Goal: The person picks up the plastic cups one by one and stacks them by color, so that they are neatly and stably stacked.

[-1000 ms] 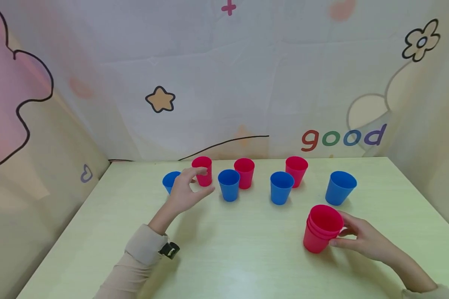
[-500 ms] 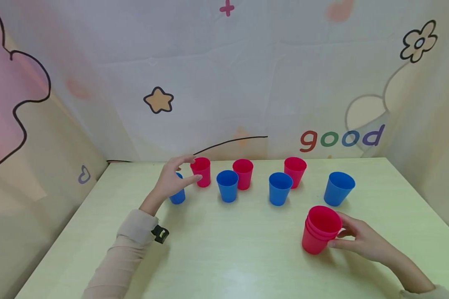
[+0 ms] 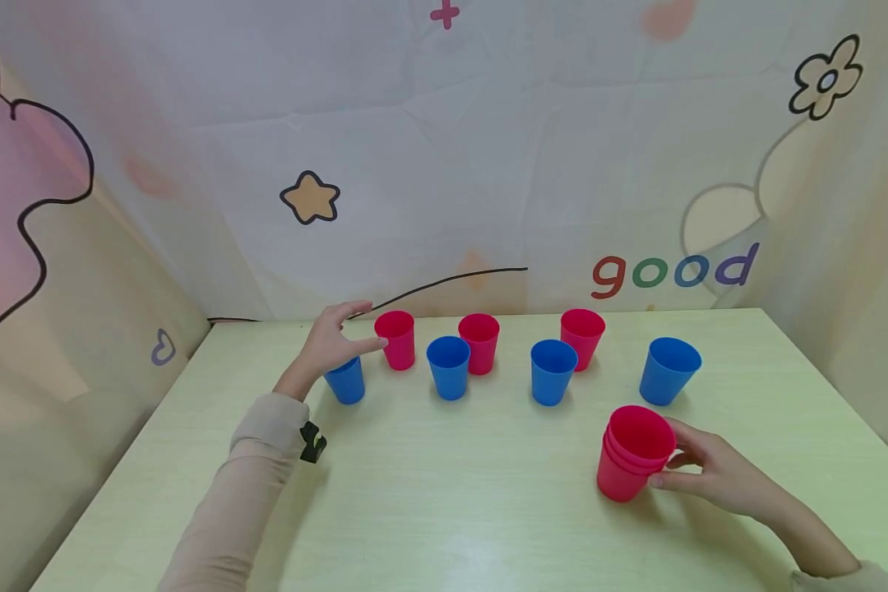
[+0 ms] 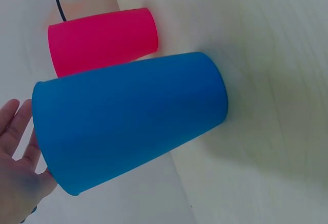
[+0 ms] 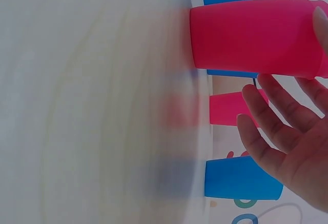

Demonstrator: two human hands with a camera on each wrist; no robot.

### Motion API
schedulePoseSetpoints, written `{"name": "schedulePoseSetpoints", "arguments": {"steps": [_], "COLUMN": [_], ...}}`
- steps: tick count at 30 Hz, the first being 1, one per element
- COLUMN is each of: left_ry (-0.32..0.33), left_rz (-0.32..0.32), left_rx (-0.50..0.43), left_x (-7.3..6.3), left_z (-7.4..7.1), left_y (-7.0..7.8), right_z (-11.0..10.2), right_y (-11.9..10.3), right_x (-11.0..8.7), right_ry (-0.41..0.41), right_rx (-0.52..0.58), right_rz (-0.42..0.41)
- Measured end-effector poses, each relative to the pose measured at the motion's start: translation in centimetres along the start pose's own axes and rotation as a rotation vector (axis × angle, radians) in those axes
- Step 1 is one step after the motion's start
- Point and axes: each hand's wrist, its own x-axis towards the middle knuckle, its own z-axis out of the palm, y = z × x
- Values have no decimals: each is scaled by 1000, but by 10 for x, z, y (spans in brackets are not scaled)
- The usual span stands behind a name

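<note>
My left hand (image 3: pixel 326 341) hovers above the leftmost blue cup (image 3: pixel 346 383), thumb and fingers spread apart with nothing between them. Just right of its fingertips stands a red cup (image 3: pixel 398 345) in the back row. The left wrist view has that blue cup (image 4: pixel 133 116) large in front, its rim overlapping part of the hand, and a red cup (image 4: pixel 105 42) behind. At the front right, my right hand (image 3: pixel 718 473) holds two nested red cups (image 3: pixel 623 477) by the side near the upper rim, thumb in front and fingers behind. The stack stands upright.
Two more red cups, one in the middle (image 3: pixel 481 345) and one farther right (image 3: pixel 585 341), stand at the back. Three other blue cups, left (image 3: pixel 450 374), centre (image 3: pixel 552 378) and right (image 3: pixel 668 378), stand before them. A printed cloth wall (image 3: pixel 414 205) borders the pale table (image 3: pixel 444 510).
My left hand has moved left and slightly back, drawing away from in front of the leftmost red cup and uncovering more of the blue one. The right hand keeps its hold on the red stack.
</note>
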Motion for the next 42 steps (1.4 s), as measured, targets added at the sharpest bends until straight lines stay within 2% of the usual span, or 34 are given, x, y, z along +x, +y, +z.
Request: {"name": "schedulePoseSetpoints", "arguments": {"steps": [5,9,19,27,34,42], "left_ry": [-31,-62,-143,-190,-244,-260], "left_rz": [-1,-26,-97,-136,-126,-133], "left_rx": [33,39,-6,8,57,82], "left_x": [9,15,29,34,38,42], "left_z": [-2,-2,0,-1,3,10], "left_y": [-5,-8,-10,-12,-12,-11], "right_z": [0,0,-1,-2,-3,-4], "right_y": [1,0,1,1,-1,-1], "right_x": [0,0,0,1,1,0], "right_ry": [-7,-11,-14,-28,-40,-38], "right_rx": [12,10,9,3,0,-6], "right_rz": [-6,-10,-13,-21,-18,-8]}}
